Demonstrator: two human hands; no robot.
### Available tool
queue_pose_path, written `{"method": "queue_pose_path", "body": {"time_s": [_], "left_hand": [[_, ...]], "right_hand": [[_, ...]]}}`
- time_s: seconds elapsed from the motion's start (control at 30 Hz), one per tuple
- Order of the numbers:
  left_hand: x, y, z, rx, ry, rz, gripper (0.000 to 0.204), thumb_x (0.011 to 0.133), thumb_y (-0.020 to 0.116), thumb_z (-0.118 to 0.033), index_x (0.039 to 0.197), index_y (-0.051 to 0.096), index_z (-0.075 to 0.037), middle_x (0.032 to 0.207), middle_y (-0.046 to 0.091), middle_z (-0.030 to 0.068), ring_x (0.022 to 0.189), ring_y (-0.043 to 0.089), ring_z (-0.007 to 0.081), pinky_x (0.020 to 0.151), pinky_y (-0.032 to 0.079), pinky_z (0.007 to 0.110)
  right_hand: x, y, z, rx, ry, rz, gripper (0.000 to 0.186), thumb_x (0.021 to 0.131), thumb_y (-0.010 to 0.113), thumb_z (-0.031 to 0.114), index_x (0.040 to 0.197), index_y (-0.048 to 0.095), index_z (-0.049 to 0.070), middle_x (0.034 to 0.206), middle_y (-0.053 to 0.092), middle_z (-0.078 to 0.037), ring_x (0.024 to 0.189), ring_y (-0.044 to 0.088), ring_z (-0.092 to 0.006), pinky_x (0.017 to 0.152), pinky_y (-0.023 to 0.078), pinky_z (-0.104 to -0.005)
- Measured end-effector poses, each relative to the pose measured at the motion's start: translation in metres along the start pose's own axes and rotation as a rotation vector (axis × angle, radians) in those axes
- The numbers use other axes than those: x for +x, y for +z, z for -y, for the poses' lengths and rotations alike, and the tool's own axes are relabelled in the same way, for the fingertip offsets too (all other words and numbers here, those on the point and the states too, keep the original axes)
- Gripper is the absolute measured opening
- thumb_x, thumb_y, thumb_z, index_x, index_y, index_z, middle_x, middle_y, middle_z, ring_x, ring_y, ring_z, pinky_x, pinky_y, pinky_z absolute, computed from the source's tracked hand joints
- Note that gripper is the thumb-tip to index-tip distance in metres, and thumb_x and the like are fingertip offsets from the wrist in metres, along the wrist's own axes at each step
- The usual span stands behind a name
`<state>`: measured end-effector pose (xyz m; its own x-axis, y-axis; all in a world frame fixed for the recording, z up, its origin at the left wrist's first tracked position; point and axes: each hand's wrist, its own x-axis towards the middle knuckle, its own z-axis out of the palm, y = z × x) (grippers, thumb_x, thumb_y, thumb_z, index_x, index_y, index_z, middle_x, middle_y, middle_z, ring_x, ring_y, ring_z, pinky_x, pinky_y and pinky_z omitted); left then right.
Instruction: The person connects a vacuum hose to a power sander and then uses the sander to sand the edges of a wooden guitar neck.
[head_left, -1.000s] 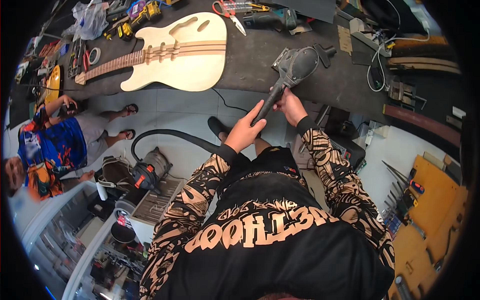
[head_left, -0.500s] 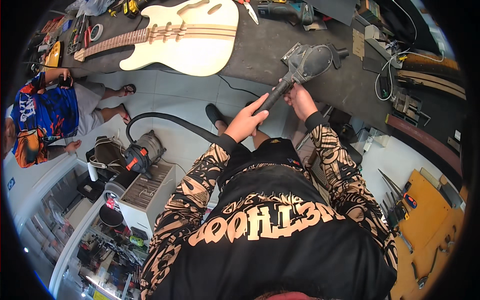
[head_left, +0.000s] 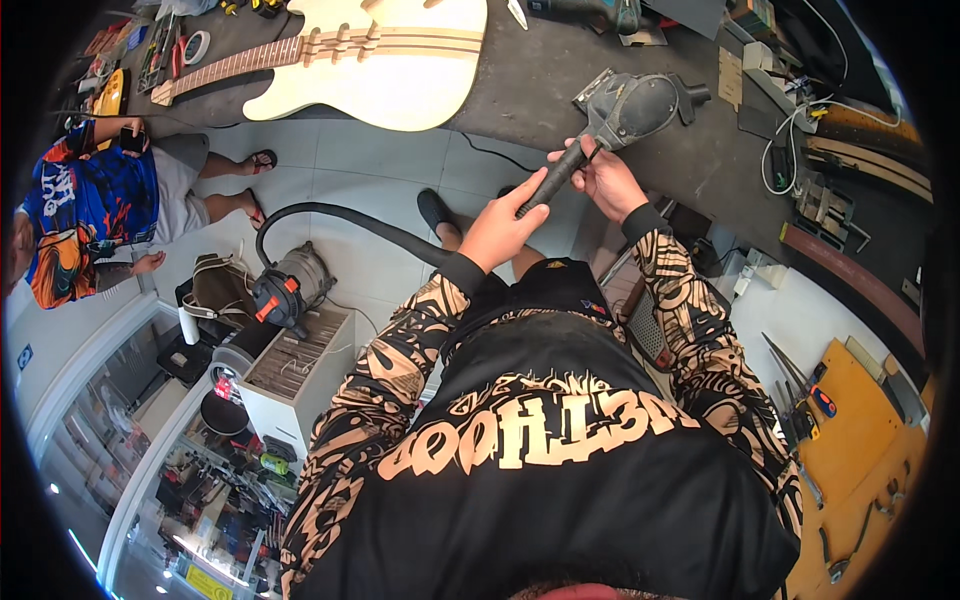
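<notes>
A dark power sander (head_left: 634,108) rests on the bench's near side, with a black vacuum hose (head_left: 553,183) running from it toward my body. My left hand (head_left: 508,228) is closed round this hose below the sander, thumb along its top. Beside the hose's upper end, close under the sander, my right hand (head_left: 612,184) has its fingers curled in. A thin dark piece shows at its fingertips, but I cannot make out what it is. Left of the sander, a pale unfinished electric guitar (head_left: 400,85) with dark stripes lies on the bench, its neck pointing left.
The dark workbench (head_left: 530,95) also bears a teal and black power tool (head_left: 590,14) and a white cable (head_left: 775,150). An orange and grey shop vacuum (head_left: 293,288) stands on the left by a white cabinet (head_left: 300,385). Another person (head_left: 110,210) is at the far left.
The guitar and bench sit slightly higher in view. My left hand still grips the hose, while my right hand's fingers have shifted and curled near the sander's hose end.
</notes>
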<state>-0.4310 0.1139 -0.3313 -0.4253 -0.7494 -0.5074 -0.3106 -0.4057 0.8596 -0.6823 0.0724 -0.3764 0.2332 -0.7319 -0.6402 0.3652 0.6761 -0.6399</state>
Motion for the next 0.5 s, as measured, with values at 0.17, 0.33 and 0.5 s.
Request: {"method": "queue_pose_path", "body": {"time_s": [0.17,0.33,0.5], "left_hand": [[0.001,0.001,0.007,0.013,0.075,-0.028,0.070,0.107,0.069,-0.028,0.174,0.049,-0.021,0.096,0.073,0.0043,0.057,0.056,0.0107,0.054,0.051,0.031],[0.002,0.000,0.003,0.024,0.076,-0.034,0.070,0.107,0.069,-0.029,0.173,0.049,-0.020,0.096,0.075,0.0054,0.058,0.057,0.0108,0.056,0.053,0.032],[0.013,0.000,-0.010,0.053,-0.044,-0.019,0.071,0.104,0.071,-0.035,0.170,0.052,-0.019,0.124,0.079,0.0253,0.108,0.078,0.0392,0.099,0.058,0.044]], "right_hand": [[0.002,-0.008,-0.002,0.013,0.008,0.090,0.048,0.119,0.055,0.053,0.135,0.060,0.008,0.125,0.079,-0.012,0.076,0.054,-0.0096,0.077,0.048,-0.0281],[0.002,0.002,-0.003,-0.052,-0.005,0.023,0.055,0.116,0.055,0.063,0.130,0.059,0.010,0.125,0.080,-0.012,0.073,0.051,-0.0077,0.073,0.047,-0.0265],[0.001,0.001,0.000,-0.067,-0.007,0.060,0.055,0.116,0.054,0.063,0.128,0.060,0.010,0.129,0.080,-0.012,0.071,0.051,-0.0074,0.072,0.047,-0.0274]]}}
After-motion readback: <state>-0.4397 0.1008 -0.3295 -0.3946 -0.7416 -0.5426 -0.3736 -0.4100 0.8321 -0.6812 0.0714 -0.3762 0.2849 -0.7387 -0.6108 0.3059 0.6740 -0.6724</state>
